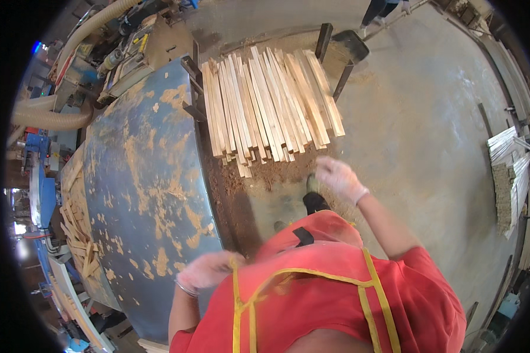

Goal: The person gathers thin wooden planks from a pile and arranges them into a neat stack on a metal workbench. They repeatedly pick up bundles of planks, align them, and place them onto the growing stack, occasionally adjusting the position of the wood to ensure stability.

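My left hand [209,270], in a pale thin glove, is beside the front of my red apron [306,265], over the near edge of the metal-topped table. Its fingers are smeared by motion, and no held thing shows. In a similar glove, my right hand [337,178] hangs in the air to the right of my leg. Its fingers are loosely bent and slightly apart, with nothing visible in them. Ahead of it, apart from both hands, lies a stack of long wooden strips [271,103], their near ends uneven, between dark upright posts [324,41].
The metal-topped table [159,194], strewn with sawdust, runs along my left. Wood offcuts [76,235] lie beyond it, near machinery and a ribbed hose [53,117]. At right are bundled strips [509,182]. A black bin [353,46] and a person's legs [378,12] appear far ahead.
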Demonstrator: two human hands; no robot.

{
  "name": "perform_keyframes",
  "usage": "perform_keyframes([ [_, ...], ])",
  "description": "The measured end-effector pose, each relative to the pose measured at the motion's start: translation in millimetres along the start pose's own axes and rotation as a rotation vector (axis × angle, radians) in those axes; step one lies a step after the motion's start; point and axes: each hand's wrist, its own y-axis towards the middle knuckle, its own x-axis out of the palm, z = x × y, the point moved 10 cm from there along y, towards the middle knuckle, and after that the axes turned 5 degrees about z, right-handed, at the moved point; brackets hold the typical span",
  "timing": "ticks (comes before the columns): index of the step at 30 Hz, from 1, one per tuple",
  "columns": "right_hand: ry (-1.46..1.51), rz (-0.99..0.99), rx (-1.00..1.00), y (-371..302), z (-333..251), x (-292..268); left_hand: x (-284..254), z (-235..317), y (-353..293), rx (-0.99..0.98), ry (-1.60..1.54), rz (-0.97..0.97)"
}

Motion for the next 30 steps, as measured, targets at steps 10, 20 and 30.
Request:
perform_keyframes([
  [10,-0.321,0.140,0.415,287.8,109.3,-19.4,-67.3,-29.7,70.5,-0.259,-0.468,0.927],
  [20,0.008,0.003,0.431,334.9,159.2,-31.1,-29.3,34.2,181.9,-0.379,-0.343,0.659],
  [30,0.241,0.108,0.281,324.9,123.4,-14.7,-71.2,75.8,273.6,-0.150,0.087,0.619],
])
